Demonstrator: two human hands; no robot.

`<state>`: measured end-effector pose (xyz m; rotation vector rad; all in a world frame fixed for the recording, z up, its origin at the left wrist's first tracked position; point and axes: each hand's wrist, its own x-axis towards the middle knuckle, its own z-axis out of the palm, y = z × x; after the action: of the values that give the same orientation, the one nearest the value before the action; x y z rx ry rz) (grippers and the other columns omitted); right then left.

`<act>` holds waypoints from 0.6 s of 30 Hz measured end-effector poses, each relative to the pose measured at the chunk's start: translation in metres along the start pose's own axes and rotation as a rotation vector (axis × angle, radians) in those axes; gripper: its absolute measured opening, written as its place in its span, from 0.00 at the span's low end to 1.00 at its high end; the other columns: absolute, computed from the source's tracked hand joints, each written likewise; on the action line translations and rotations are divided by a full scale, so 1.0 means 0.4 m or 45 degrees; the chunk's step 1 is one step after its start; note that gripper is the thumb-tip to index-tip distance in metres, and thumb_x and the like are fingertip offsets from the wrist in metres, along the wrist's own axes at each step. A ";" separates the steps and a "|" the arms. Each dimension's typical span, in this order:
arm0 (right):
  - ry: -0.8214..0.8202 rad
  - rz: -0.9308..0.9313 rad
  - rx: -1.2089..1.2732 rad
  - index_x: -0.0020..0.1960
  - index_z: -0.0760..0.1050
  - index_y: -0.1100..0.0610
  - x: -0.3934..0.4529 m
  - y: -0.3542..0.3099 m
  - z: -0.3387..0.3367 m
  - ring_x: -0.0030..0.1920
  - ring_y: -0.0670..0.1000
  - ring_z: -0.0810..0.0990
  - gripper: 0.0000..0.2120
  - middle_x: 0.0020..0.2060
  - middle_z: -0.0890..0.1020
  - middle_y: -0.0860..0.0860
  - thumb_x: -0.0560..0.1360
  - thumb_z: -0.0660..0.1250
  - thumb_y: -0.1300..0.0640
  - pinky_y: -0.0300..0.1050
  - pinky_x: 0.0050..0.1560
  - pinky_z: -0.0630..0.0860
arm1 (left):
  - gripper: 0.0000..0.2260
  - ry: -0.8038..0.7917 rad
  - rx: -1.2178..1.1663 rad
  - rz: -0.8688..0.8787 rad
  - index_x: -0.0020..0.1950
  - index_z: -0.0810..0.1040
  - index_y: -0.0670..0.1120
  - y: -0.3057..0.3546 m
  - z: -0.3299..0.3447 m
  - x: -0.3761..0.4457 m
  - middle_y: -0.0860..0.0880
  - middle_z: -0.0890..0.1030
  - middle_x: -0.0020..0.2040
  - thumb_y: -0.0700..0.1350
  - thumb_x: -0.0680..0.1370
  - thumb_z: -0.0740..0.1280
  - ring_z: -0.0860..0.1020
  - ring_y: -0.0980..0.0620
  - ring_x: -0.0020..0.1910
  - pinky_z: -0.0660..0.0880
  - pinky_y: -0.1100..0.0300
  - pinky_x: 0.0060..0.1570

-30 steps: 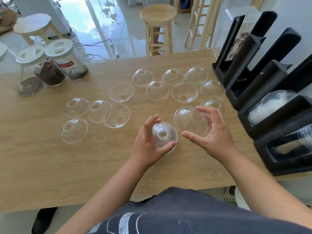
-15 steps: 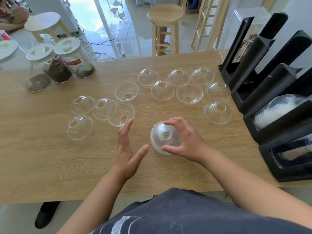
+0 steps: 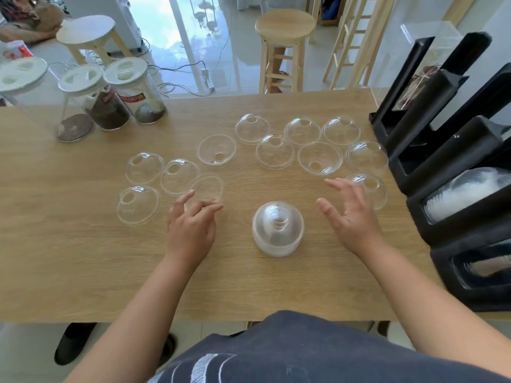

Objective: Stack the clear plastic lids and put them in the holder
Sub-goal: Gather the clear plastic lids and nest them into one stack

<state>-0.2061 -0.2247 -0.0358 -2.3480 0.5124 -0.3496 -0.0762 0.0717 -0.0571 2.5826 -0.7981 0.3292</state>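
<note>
A short stack of clear dome lids [image 3: 278, 229] stands alone on the wooden table [image 3: 83, 258], between my hands. My left hand [image 3: 190, 228] is to its left, fingertips pinching the near rim of an upturned clear lid [image 3: 206, 186] that is tipped up off the table. My right hand [image 3: 351, 214] hovers to the right with fingers spread, holding nothing, just short of a dome lid [image 3: 372, 186]. Several more loose lids lie across the table's middle and back. The black holder [image 3: 442, 150] stands along the right edge; one slot holds stacked lids [image 3: 464, 194].
Three lidded glass jars [image 3: 110, 106] stand at the back left of the table. A wooden stool [image 3: 284, 26] is behind the far edge. The table's near edge runs just in front of my body.
My right hand let go of the stack and moved right toward a dome lid. My left hand reached forward and tipped up the upturned lid.
</note>
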 end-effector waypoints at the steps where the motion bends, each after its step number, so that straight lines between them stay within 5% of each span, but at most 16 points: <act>1: 0.045 0.037 -0.131 0.68 0.69 0.48 0.007 0.024 -0.015 0.68 0.55 0.65 0.23 0.67 0.70 0.51 0.75 0.65 0.44 0.52 0.67 0.61 | 0.11 0.072 -0.111 -0.018 0.53 0.85 0.49 0.019 -0.017 0.005 0.53 0.84 0.49 0.39 0.77 0.65 0.72 0.43 0.64 0.73 0.45 0.60; 5: -0.003 0.159 -0.503 0.68 0.69 0.52 0.025 0.092 -0.045 0.67 0.60 0.63 0.27 0.67 0.70 0.54 0.71 0.70 0.50 0.56 0.66 0.63 | 0.12 0.173 -0.952 -0.559 0.52 0.81 0.56 0.134 -0.112 0.032 0.57 0.84 0.48 0.39 0.81 0.64 0.79 0.60 0.44 0.74 0.67 0.46; 8: 0.012 0.210 -0.555 0.69 0.69 0.52 0.032 0.105 -0.044 0.68 0.60 0.62 0.28 0.69 0.69 0.54 0.71 0.71 0.49 0.56 0.67 0.62 | 0.11 0.168 -1.848 -0.966 0.56 0.76 0.51 0.182 -0.146 0.057 0.53 0.85 0.46 0.37 0.82 0.60 0.79 0.58 0.38 0.76 0.67 0.40; 10: 0.059 0.199 -0.525 0.68 0.70 0.52 0.035 0.103 -0.043 0.66 0.60 0.63 0.27 0.67 0.71 0.54 0.71 0.71 0.50 0.54 0.67 0.61 | 0.10 0.039 -2.157 -1.150 0.58 0.76 0.49 0.204 -0.149 0.066 0.51 0.85 0.44 0.37 0.82 0.59 0.80 0.57 0.36 0.78 0.66 0.37; 14: 0.097 0.147 -0.508 0.66 0.72 0.53 0.035 0.101 -0.040 0.64 0.60 0.66 0.23 0.62 0.75 0.54 0.72 0.71 0.53 0.54 0.64 0.64 | 0.12 -0.267 -2.219 -1.238 0.62 0.76 0.45 0.248 -0.121 0.043 0.49 0.85 0.44 0.36 0.81 0.60 0.81 0.56 0.36 0.80 0.64 0.39; 18: 0.111 0.069 -0.505 0.62 0.76 0.53 0.027 0.105 -0.040 0.60 0.60 0.69 0.20 0.57 0.76 0.55 0.70 0.73 0.54 0.53 0.61 0.66 | 0.09 -0.294 -1.944 -1.200 0.58 0.77 0.45 0.272 -0.086 0.006 0.48 0.84 0.44 0.36 0.81 0.62 0.80 0.55 0.38 0.77 0.62 0.42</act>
<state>-0.2137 -0.2672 -0.0519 -2.7014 0.7427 -0.3516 -0.1408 0.0046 0.0088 1.2282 0.2253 -0.6420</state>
